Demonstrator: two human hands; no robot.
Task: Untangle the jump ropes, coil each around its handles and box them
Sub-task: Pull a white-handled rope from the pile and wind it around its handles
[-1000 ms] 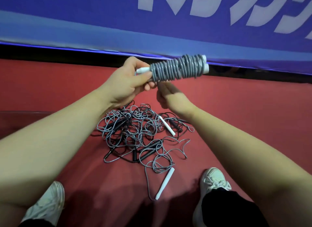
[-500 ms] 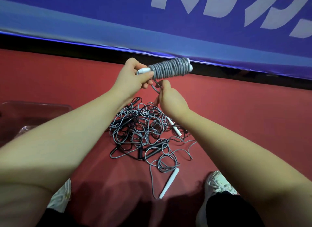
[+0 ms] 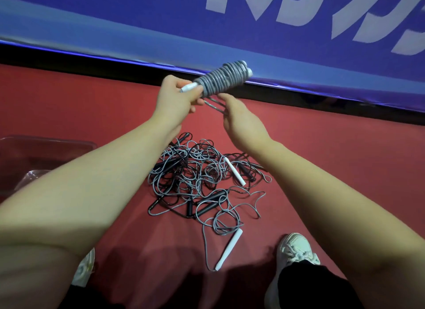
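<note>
My left hand (image 3: pixel 177 97) grips the white handle ends of a coiled grey jump rope (image 3: pixel 222 79), wound tight around its two white handles and held up above the floor. My right hand (image 3: pixel 241 120) pinches the short loose loop of grey cord (image 3: pixel 215 105) hanging under the coil. Below on the red floor lies a tangled pile of grey and black ropes (image 3: pixel 197 180) with black handles (image 3: pixel 209 204) and two white handles (image 3: pixel 234 172) (image 3: pixel 228 249). A clear plastic box (image 3: pixel 46 147) sits at the left, partly hidden by my left forearm.
A blue banner with white lettering (image 3: pixel 253 33) runs along the back, with a dark gap beneath it. My white shoes (image 3: pixel 296 249) (image 3: pixel 85 269) stand on the red floor on either side of the pile.
The coil has tilted so its far end points up to the right. My right hand has shifted a little right, drawing the loose cord loop out below the coil.
</note>
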